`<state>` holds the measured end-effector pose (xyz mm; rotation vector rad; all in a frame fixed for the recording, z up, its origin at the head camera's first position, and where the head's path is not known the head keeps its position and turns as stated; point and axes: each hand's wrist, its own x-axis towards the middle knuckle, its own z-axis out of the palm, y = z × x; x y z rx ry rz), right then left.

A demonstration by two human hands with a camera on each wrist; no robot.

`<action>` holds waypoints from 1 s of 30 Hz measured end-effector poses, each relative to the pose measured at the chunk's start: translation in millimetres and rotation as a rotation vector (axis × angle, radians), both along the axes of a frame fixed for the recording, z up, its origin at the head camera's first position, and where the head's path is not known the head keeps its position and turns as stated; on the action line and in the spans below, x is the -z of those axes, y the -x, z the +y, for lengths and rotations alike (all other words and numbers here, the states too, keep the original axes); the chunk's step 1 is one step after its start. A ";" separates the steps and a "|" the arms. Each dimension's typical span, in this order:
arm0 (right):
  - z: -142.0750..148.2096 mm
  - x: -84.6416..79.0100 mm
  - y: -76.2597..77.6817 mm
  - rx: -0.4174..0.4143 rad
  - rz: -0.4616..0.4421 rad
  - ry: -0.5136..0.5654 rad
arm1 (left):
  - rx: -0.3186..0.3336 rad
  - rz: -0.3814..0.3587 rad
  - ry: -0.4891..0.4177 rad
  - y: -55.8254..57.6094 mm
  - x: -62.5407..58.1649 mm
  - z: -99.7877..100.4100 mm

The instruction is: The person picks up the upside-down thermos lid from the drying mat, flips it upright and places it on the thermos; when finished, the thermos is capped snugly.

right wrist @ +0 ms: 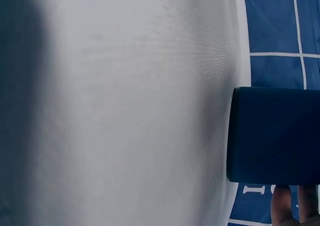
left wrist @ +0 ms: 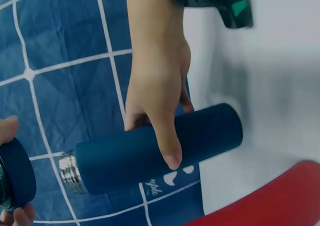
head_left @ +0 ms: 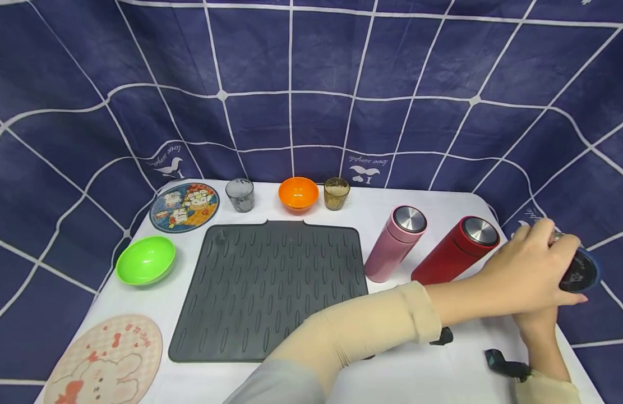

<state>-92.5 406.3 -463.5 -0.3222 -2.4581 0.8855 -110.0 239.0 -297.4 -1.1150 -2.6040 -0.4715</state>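
At the far right of the head view, my left hand point(head_left: 533, 269) holds a blue flask lid point(head_left: 580, 272), its dark underside showing. In the left wrist view the lid point(left wrist: 19, 173) is apart from the flask's bare metal neck point(left wrist: 73, 173). My right hand point(left wrist: 157, 95) grips the blue vacuum flask point(left wrist: 115, 158) around the body, thumb across its side. In the head view my left hand largely hides the flask. The right wrist view shows the flask's base end point(right wrist: 275, 136), with fingertips point(right wrist: 283, 206) under its side. Whether the base touches the table cannot be told.
A red flask point(head_left: 455, 252) and a pink flask point(head_left: 394, 244) stand left of my hands. A black ribbed mat point(head_left: 276, 280) lies mid-table. Farther off are an orange bowl point(head_left: 298, 193), two small cups point(head_left: 336, 193), a green bowl point(head_left: 146, 261) and two round mats point(head_left: 185, 207).
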 end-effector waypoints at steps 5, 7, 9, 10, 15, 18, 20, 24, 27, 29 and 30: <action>-1.8 1.8 2.4 0.078 0.012 0.150 | -0.065 0.029 0.071 9.2 4.1 20.2; -1.1 3.7 1.4 0.097 -0.009 0.200 | -0.084 0.011 0.079 12.4 7.7 26.2; -0.2 4.9 0.9 0.104 -0.017 0.263 | -0.098 0.005 0.083 15.2 11.2 31.5; 0.5 4.7 0.9 0.097 -0.013 0.282 | -0.103 0.013 0.081 16.3 13.1 33.9; 4.3 3.6 2.5 0.048 0.043 0.295 | -0.134 0.068 0.078 19.7 20.8 44.6; 4.1 1.8 3.2 0.044 0.055 0.299 | -0.152 0.064 0.067 21.3 24.1 48.7; 3.1 1.4 3.2 0.054 0.052 0.302 | -0.161 0.060 0.045 22.4 24.8 50.8; 1.1 2.5 2.2 0.079 0.054 0.285 | -0.159 0.069 -0.019 23.5 22.0 57.1; -0.7 3.1 1.4 0.099 0.045 0.237 | -0.167 0.106 -0.043 24.8 21.1 62.7; -1.3 3.3 1.8 0.098 0.044 0.215 | -0.177 0.117 -0.049 26.5 23.0 65.7; -2.0 2.9 2.2 0.092 0.044 0.214 | -0.180 0.108 -0.058 27.5 24.4 66.7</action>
